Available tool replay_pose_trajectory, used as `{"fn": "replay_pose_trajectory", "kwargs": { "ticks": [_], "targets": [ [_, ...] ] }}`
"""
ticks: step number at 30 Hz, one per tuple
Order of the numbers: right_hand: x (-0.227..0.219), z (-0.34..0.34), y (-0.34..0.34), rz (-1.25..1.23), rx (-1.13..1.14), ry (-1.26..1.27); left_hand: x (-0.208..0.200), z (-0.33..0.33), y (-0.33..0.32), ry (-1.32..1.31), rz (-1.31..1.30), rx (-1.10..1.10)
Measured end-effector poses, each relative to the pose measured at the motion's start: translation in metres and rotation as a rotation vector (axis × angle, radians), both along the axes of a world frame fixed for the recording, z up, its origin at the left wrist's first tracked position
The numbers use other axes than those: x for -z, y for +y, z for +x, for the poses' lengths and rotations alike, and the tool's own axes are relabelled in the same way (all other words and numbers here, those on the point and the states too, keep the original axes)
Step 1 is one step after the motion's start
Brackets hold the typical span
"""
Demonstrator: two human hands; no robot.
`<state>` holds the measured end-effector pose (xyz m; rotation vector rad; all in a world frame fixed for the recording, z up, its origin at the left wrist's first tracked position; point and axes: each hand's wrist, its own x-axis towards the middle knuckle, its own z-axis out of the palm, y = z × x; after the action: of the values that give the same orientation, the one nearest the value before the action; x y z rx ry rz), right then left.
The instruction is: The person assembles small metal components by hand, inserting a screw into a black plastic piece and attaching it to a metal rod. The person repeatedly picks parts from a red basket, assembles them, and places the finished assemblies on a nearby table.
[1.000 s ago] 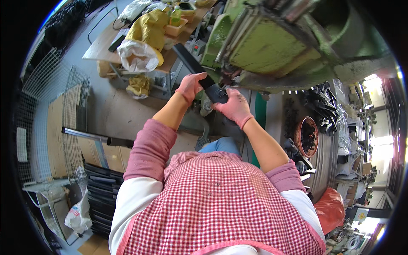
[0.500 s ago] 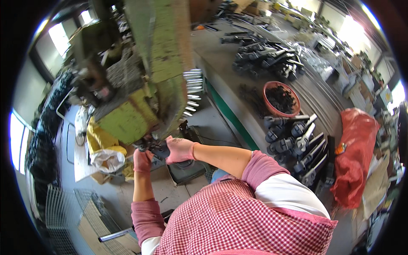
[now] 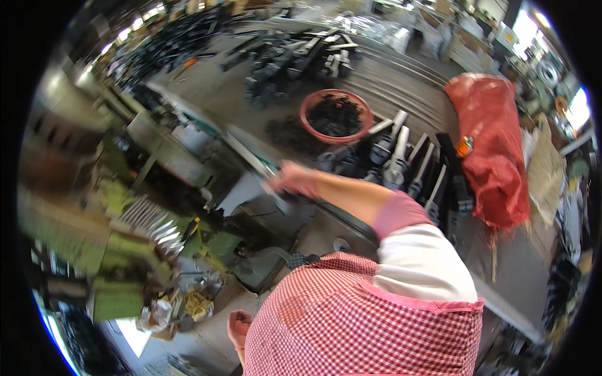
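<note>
My right hand (image 3: 293, 180), in a pink glove, reaches out over the near edge of the worktable (image 3: 401, 75), and motion smears its fingers. A pale metallic strip (image 3: 248, 153) runs up to the fingers; whether it is held or lies along the edge, I cannot tell. A grey blur shows just below that hand. Down by the apron's left side, my left hand (image 3: 239, 327), also in pink, hangs with loosely curved fingers apart and nothing visible in them. Black fittings with silver bars (image 3: 395, 160) lie right of my right hand.
A red bowl (image 3: 337, 117) of small black parts stands on the table, with a heap of black and silver pieces (image 3: 295, 56) behind it. A red sack (image 3: 492, 150) lies at the right. The green machine (image 3: 119, 257) with a rack of silver tubes (image 3: 150, 222) fills the left.
The view has swung right. Both hands were together on a dark part at the green machine; now they are apart, the right out at the table edge, the left lowered beside the apron.
</note>
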<state>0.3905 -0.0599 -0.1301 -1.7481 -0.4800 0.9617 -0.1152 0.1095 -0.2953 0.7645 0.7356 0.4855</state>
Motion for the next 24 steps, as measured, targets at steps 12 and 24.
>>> {"fn": "replay_pose_trajectory", "kwargs": {
  "ticks": [12, 24],
  "targets": [
    [0.117, 0.153, -0.288, -1.026, 0.970, -0.078, -0.079, 0.280, -0.066, 0.173, -0.119, 0.498],
    [0.073, 0.044, -0.240, 0.197, 0.864, -0.383, -0.124, 0.496, -0.159, 0.064, 0.052, 0.937]
  ]
}}
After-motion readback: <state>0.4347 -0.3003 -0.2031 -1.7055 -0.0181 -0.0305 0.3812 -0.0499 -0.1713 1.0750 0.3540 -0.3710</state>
